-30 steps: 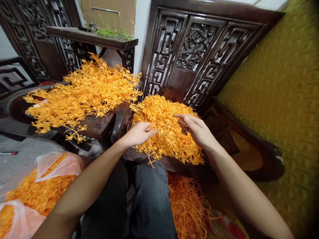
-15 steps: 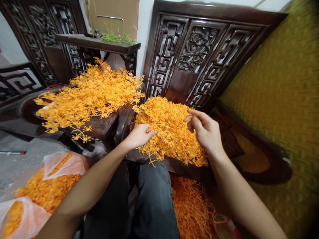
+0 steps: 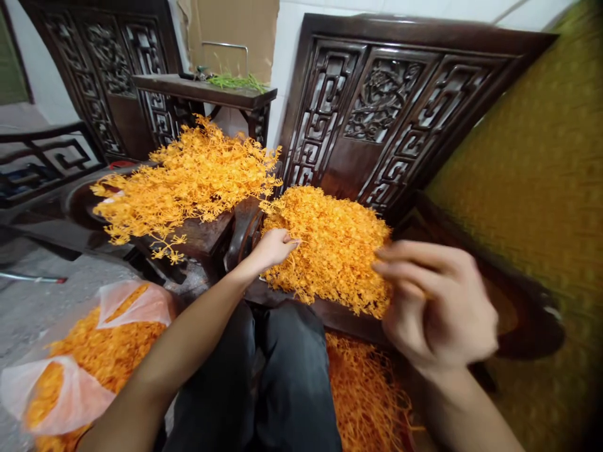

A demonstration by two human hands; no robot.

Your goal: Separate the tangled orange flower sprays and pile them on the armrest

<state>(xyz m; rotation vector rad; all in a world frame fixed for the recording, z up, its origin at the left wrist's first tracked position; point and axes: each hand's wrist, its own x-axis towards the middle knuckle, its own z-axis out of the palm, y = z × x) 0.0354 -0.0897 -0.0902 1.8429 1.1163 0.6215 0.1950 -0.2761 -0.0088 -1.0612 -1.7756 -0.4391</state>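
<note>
Right hand has pulled back off the orange plastic sprig pile toward the seat's front edge, blurred, grip unclear, while left hand pinches a light, springy, tangle-prone sprig by its stem.

One head-worn camera looks forward and down, close over the lap, facing a carved wooden seat just ahead; the near right side seems motion-blurred.

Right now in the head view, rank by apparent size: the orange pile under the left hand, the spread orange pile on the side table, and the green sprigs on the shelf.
1. Spread orange pile
2. Pile under the left hand, close to the first, and nearer the camera, so unsure
3. Green sprigs, clearly smallest, though farthest
</note>
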